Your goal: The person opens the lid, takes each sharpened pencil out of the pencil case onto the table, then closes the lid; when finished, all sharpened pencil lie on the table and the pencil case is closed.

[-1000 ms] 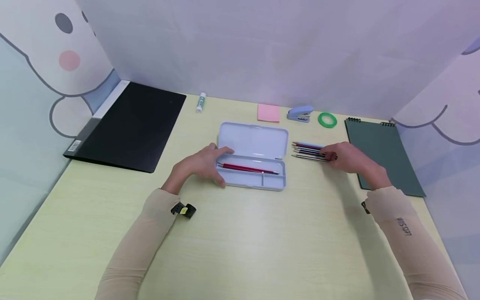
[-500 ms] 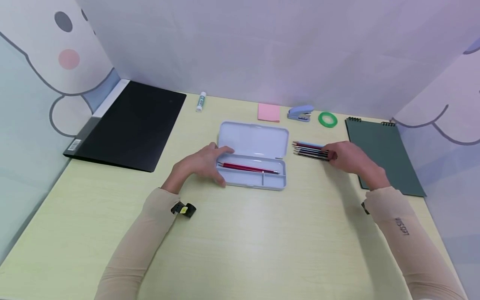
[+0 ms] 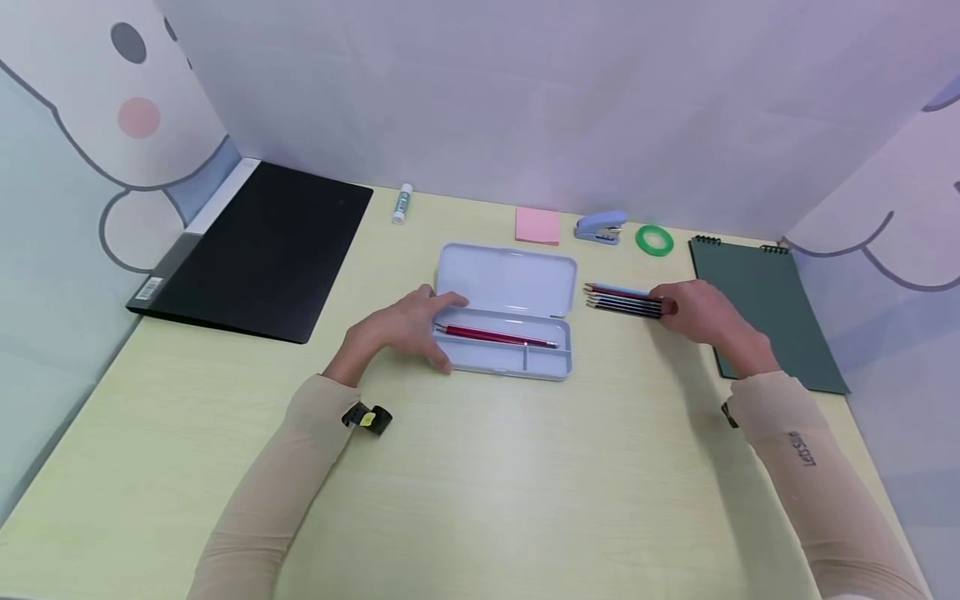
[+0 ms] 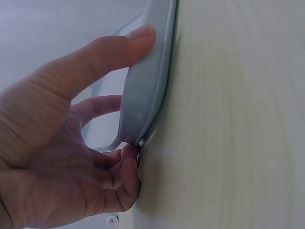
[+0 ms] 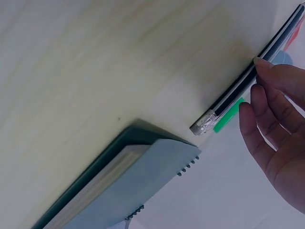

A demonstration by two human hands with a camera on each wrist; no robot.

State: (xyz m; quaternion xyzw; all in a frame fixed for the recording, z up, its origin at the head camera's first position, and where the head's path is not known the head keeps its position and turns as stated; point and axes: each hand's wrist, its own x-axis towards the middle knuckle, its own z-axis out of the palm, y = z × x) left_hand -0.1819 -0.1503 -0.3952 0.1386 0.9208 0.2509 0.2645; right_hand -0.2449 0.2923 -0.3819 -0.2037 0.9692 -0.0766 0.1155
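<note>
Left hand [image 3: 408, 327] grips left end of open case [image 3: 487, 360], at least one red pencil [image 3: 495, 336] in it. Right hand [image 3: 701, 315] pinches bunch of pencils [image 3: 624, 302] just right of case. Way back near wall [image 3: 480, 100]: glue [image 3: 402, 204], pink notes [image 3: 537, 226], stapler [image 3: 599, 226], tape [image 3: 655, 252].

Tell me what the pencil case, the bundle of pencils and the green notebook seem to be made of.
The pencil case looks like smooth, satin plastic, given its rounded corners, though painted metal is possible. The pencils are probably painted wood, with tapered points and shiny, metal-looking ends. The notebook has a matte cover, card or plastic, around pale, paper-like pages.
</note>
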